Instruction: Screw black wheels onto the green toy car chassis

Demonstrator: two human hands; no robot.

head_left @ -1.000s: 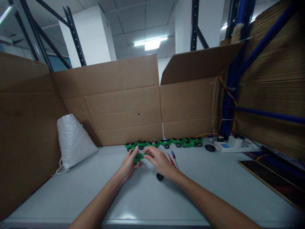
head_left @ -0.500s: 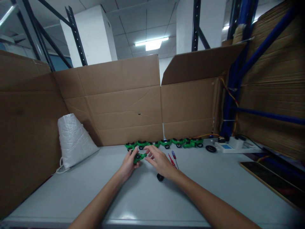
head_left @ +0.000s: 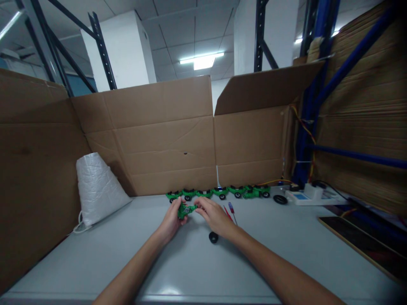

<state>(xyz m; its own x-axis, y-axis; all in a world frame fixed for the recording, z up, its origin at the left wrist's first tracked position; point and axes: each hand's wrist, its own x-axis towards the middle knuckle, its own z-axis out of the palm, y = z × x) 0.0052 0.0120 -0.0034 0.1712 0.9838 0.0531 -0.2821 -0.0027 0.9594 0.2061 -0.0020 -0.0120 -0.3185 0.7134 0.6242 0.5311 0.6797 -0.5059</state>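
Holding green toy point(head_left: 183, 211) — blue label point(head_left: 300, 196) on power strip point(head_left: 333, 198), illegible

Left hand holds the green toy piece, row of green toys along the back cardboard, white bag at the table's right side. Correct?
One slip: the head view shows the white bag at the left side of the table, not the right. The left hand does hold the green toy piece, and the green toys line the back cardboard.
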